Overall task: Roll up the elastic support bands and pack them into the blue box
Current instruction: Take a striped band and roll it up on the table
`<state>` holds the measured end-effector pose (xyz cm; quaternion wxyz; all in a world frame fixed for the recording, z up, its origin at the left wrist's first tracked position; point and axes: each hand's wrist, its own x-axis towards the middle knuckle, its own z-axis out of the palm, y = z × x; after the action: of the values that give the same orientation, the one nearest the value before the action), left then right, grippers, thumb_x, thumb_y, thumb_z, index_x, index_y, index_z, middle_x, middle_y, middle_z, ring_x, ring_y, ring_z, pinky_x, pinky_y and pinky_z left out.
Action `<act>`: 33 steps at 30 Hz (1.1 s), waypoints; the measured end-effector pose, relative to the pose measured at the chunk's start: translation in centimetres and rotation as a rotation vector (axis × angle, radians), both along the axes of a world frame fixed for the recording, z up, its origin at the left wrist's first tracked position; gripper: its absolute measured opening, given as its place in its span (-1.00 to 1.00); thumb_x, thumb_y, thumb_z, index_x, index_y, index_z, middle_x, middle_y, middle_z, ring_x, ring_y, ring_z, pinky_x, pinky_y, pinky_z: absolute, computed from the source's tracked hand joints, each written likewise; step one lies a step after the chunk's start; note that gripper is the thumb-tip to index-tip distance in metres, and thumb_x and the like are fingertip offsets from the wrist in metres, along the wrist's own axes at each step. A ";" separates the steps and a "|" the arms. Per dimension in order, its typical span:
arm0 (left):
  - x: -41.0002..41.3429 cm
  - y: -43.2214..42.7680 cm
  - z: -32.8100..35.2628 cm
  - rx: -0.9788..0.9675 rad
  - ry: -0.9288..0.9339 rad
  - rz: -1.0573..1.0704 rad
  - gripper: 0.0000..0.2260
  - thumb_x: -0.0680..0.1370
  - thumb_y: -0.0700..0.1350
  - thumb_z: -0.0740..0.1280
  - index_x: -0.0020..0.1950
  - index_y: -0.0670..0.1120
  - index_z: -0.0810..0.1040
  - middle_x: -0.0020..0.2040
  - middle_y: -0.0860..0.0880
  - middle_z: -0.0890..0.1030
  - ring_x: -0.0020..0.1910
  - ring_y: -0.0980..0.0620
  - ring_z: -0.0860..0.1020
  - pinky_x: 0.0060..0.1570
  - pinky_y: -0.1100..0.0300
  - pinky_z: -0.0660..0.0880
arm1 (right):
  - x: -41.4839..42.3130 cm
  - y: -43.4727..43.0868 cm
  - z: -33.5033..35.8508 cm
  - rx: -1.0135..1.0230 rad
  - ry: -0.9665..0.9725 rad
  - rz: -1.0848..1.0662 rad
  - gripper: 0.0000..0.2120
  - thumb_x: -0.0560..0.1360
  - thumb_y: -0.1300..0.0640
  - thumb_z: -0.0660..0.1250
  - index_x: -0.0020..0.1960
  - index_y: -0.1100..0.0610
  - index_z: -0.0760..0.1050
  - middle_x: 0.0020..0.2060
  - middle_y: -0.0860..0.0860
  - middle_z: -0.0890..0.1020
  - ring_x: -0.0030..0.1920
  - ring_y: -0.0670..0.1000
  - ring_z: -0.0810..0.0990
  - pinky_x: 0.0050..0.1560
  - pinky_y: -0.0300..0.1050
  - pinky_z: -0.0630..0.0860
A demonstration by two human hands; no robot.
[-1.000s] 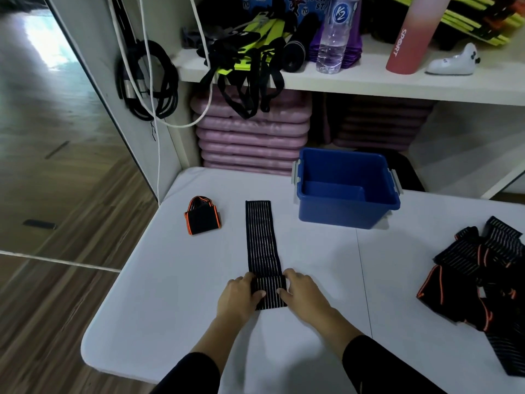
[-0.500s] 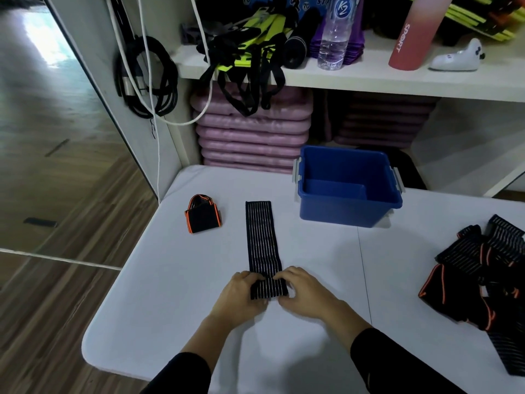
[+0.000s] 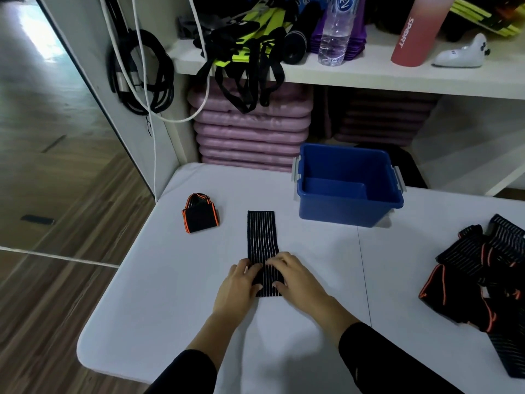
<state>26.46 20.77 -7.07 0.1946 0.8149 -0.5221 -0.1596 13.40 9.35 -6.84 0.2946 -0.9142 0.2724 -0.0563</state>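
Storage corner of a fitness studio. At upper centre, stacked purple pads (image 3: 252, 132) lie beneath a white shelf (image 3: 369, 78) carrying black-and-yellow straps (image 3: 247, 52) and a pink bottle marked SPORT (image 3: 412, 32). At left, a wall mirror (image 3: 42, 137) reflects wood flooring.

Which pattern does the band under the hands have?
Black band with thin pale lengthwise stripes; head view.

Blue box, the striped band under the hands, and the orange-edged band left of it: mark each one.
blue box (image 3: 345, 209): head view, on its front outer wall.
striped band (image 3: 260, 234): head view, on its flat unrolled stretch.
orange-edged band (image 3: 200, 217): head view, on its black middle.
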 end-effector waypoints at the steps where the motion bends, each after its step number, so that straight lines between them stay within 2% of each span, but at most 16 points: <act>1: 0.2 0.2 -0.1 0.031 -0.026 -0.044 -0.56 0.55 0.01 0.23 0.42 -0.01 0.30 0.32 -0.03 0.37 0.21 -0.04 0.39 0.17 0.08 0.46 | -0.1 -0.1 -0.2 0.005 0.018 0.043 -0.55 0.47 0.12 0.33 0.34 0.06 0.36 0.23 -0.05 0.39 0.27 -0.03 0.36 0.23 -0.09 0.44; 4: 1.0 0.7 -0.8 0.168 -0.087 -0.148 -0.39 0.46 0.21 0.24 0.45 0.02 0.25 0.35 0.02 0.34 0.23 -0.04 0.37 0.18 0.06 0.43 | -0.8 -0.3 -0.6 0.070 0.071 0.094 -0.43 0.37 -0.05 0.40 0.33 0.05 0.38 0.23 -0.07 0.42 0.26 -0.07 0.38 0.28 -0.13 0.40; 6: 1.4 0.8 -0.8 0.196 -0.050 -0.175 -0.35 0.43 0.22 0.30 0.46 0.02 0.25 0.35 0.03 0.34 0.25 -0.02 0.36 0.22 0.08 0.41 | -1.1 -0.5 -0.6 0.115 0.064 0.100 -0.41 0.35 -0.02 0.43 0.33 0.05 0.38 0.23 -0.06 0.44 0.26 -0.08 0.38 0.30 -0.19 0.36; 8: 1.6 0.6 -0.5 0.167 0.045 -0.163 -0.41 0.47 0.19 0.28 0.44 -0.02 0.30 0.32 0.03 0.36 0.26 0.00 0.34 0.23 0.08 0.39 | -1.2 -0.7 -0.4 0.197 0.055 0.052 -0.44 0.37 -0.01 0.42 0.32 0.02 0.37 0.23 -0.04 0.47 0.26 -0.06 0.40 0.29 -0.21 0.35; 10: 1.7 0.3 0.0 0.114 0.117 -0.125 -0.55 0.53 0.15 0.21 0.35 -0.05 0.41 0.22 0.01 0.42 0.20 0.01 0.36 0.20 0.09 0.40 | -1.0 -1.0 0.0 0.302 0.072 -0.020 -0.50 0.38 -0.11 0.38 0.26 -0.02 0.35 0.19 -0.03 0.48 0.21 -0.05 0.45 0.25 -0.15 0.41; 12: 1.6 -0.2 0.2 0.050 0.190 -0.052 -0.69 0.57 0.10 0.16 0.14 -0.06 0.53 0.04 0.00 0.51 0.07 -0.01 0.42 0.08 0.11 0.42 | -0.6 -1.3 0.2 0.351 0.091 -0.062 -0.61 0.42 -0.19 0.31 0.13 -0.01 0.39 0.07 -0.05 0.53 0.06 -0.07 0.52 0.13 -0.10 0.50; 14: 1.5 -0.8 0.4 0.011 0.271 0.067 -0.71 0.58 0.10 0.14 -0.04 -0.08 0.52 -0.17 -0.01 0.54 -0.09 -0.05 0.48 -0.12 0.13 0.41 | -0.1 -1.3 0.3 0.388 0.060 -0.127 -0.69 0.48 -0.19 0.26 -0.02 0.06 0.44 -0.12 -0.04 0.55 -0.13 -0.05 0.52 -0.06 -0.10 0.49; 16: 1.3 -1.6 0.7 0.009 0.305 0.173 -0.67 0.58 0.12 0.15 -0.07 -0.13 0.49 -0.27 -0.06 0.55 -0.19 -0.11 0.52 -0.21 0.08 0.43 | 0.5 -1.1 0.4 0.400 0.027 -0.214 -0.69 0.52 -0.16 0.23 -0.18 0.08 0.42 -0.23 -0.05 0.45 -0.19 -0.04 0.47 -0.21 -0.22 0.40; 18: 1.0 -2.4 1.1 0.016 0.295 0.236 -0.67 0.58 0.10 0.15 -0.02 -0.16 0.49 -0.23 -0.10 0.57 -0.17 -0.15 0.55 -0.18 0.08 0.45 | 1.2 -1.0 0.3 0.350 0.038 -0.287 -0.67 0.54 -0.15 0.20 -0.30 0.03 0.35 -0.27 -0.06 0.39 -0.22 -0.04 0.43 -0.29 -0.28 0.30; 20: 0.6 -3.1 1.3 -0.027 0.259 0.257 -0.72 0.59 0.04 0.17 0.09 -0.12 0.51 -0.11 -0.13 0.57 -0.10 -0.15 0.56 -0.12 0.10 0.46 | 1.9 -1.0 0.0 0.305 0.044 -0.334 -0.69 0.53 -0.16 0.20 -0.24 0.05 0.38 -0.24 -0.03 0.45 -0.20 -0.01 0.46 -0.29 -0.23 0.33; 23: 0.5 -3.6 1.7 -0.092 0.188 0.263 -0.77 0.58 -0.06 0.21 0.20 -0.09 0.49 0.05 -0.14 0.48 -0.08 -0.17 0.56 -0.10 0.07 0.49 | 2.3 -0.9 -0.2 0.243 -0.061 -0.387 -0.79 0.52 -0.07 0.25 0.08 0.02 0.44 -0.04 -0.01 0.50 -0.09 0.02 0.53 -0.08 -0.05 0.52; 25: 0.8 -3.4 1.5 -0.117 0.131 0.220 -0.81 0.56 -0.17 0.24 0.17 -0.10 0.50 0.07 -0.11 0.46 -0.12 -0.16 0.57 -0.11 0.06 0.53 | 2.1 -0.9 -0.1 0.172 -0.139 -0.354 -0.85 0.52 0.12 0.27 0.09 0.01 0.45 0.00 -0.05 0.45 -0.11 0.00 0.53 -0.05 0.00 0.56; 27: 1.2 -2.8 1.0 -0.115 0.116 0.151 -0.81 0.54 -0.22 0.26 0.13 -0.13 0.55 0.09 -0.10 0.49 -0.11 -0.15 0.58 -0.06 0.02 0.54 | 1.7 -1.1 -0.2 0.154 -0.162 -0.300 -0.83 0.51 0.24 0.26 0.05 0.04 0.50 -0.02 -0.07 0.45 -0.13 -0.04 0.53 -0.04 -0.07 0.56; 30: 2.0 -1.9 0.1 -0.031 0.157 0.027 -0.63 0.50 -0.05 0.34 0.29 -0.10 0.48 0.25 -0.03 0.46 0.10 -0.06 0.55 0.13 0.06 0.50 | 1.0 -1.5 -0.5 0.140 -0.126 -0.200 -0.74 0.51 0.17 0.29 0.19 0.07 0.51 0.08 -0.05 0.49 0.04 -0.04 0.53 0.13 -0.14 0.50; 32: 2.3 -1.4 -0.2 0.048 0.128 -0.066 -0.42 0.41 0.01 0.41 0.40 -0.06 0.35 0.35 0.01 0.37 0.24 -0.01 0.46 0.22 0.13 0.44 | 0.5 -1.7 -0.5 0.115 -0.052 -0.103 -0.55 0.44 0.07 0.39 0.30 0.08 0.43 0.22 -0.09 0.45 0.18 -0.07 0.47 0.22 -0.16 0.44; 33: 2.4 -1.4 -0.2 0.069 0.085 -0.098 -0.37 0.39 -0.03 0.42 0.42 -0.05 0.31 0.37 0.01 0.35 0.27 -0.02 0.42 0.23 0.15 0.42 | 0.3 -1.8 -0.5 0.095 -0.010 -0.054 -0.45 0.38 0.05 0.44 0.33 0.08 0.39 0.27 -0.10 0.41 0.23 -0.09 0.43 0.25 -0.17 0.42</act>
<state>28.82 19.38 -7.30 0.1801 0.7871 -0.5469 -0.2214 13.74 7.53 -7.37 0.3373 -0.8912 0.2979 -0.0559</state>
